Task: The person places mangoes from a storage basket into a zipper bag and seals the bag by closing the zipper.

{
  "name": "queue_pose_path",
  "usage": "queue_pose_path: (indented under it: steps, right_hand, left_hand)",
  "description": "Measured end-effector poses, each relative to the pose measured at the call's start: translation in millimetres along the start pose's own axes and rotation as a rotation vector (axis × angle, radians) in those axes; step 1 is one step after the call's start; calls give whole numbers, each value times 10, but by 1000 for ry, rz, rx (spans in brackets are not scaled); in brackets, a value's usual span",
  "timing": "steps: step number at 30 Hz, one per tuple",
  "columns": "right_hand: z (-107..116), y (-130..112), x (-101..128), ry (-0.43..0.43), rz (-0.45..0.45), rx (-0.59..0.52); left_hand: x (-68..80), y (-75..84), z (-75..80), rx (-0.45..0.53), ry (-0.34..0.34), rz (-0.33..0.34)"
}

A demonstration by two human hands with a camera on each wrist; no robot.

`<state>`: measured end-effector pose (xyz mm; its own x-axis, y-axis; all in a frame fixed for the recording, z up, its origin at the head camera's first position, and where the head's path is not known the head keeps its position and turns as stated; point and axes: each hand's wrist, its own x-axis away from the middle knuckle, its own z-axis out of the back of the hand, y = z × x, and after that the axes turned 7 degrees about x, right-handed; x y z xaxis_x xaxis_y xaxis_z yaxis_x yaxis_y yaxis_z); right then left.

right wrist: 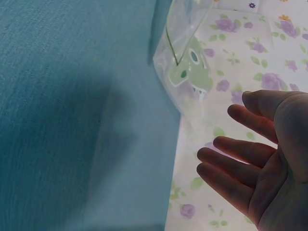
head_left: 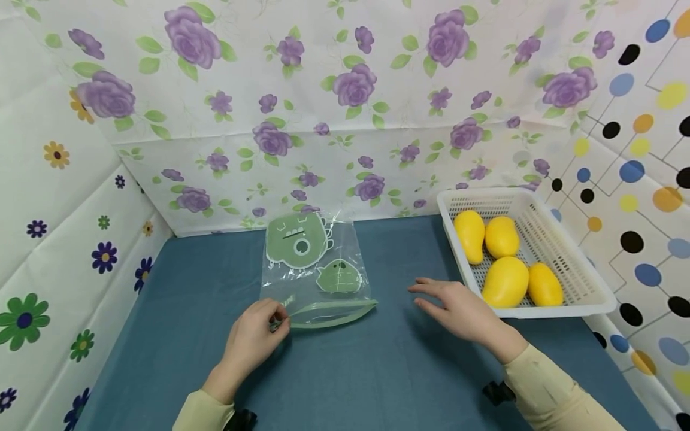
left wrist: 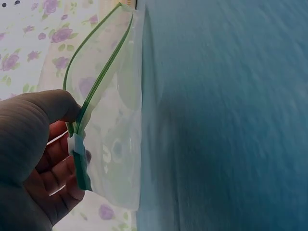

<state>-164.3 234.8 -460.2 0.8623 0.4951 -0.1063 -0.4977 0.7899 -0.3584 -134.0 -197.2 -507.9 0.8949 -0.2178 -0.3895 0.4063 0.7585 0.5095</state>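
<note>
The left hand (head_left: 252, 335) sits nearest on the blue table (head_left: 350, 371), its thumb and fingers pinching the near left corner of a clear zip bag (head_left: 315, 272) at the green zipper strip (head_left: 334, 311). The left wrist view shows the mouth parted there, the strip bowed open. The right hand (head_left: 458, 311) hovers flat and relaxed between the bag and the basket — fingers straight, holding nothing. The bag lies in the middle of the table, its long axis running away from the person, the open mouth toward them and the closed bottom toward the flowered back wall (head_left: 345, 90); green cartoon prints face up. Farther right, a white basket (head_left: 584, 299) holds four yellow mangoes (head_left: 505, 281).
</note>
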Motion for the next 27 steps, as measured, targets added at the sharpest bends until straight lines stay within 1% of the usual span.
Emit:
queue_pose_path:
  steps: [4, 9, 13, 17, 23, 27]
  right_hand:
    - [58, -6, 18, 12, -3, -4]
    - [106, -8, 44, 21, -8, -8]
    - [138, 14, 74, 34, -17, -13]
    - [180, 49, 115, 54, -20, -17]
    - [252, 106, 171, 118, 25, -35]
    - [313, 147, 212, 152, 27, -16]
  left_hand:
    - [-32, 47, -29, 21, 17, -4]
    - [-66, 101, -68, 52, 48, -31]
    - [-84, 133, -103, 89, 82, -50]
    - [-91, 158, -129, 113, 99, -55]
    - [-98, 183, -151, 113, 110, -48]
    - [-98, 185, -161, 95, 112, -37]
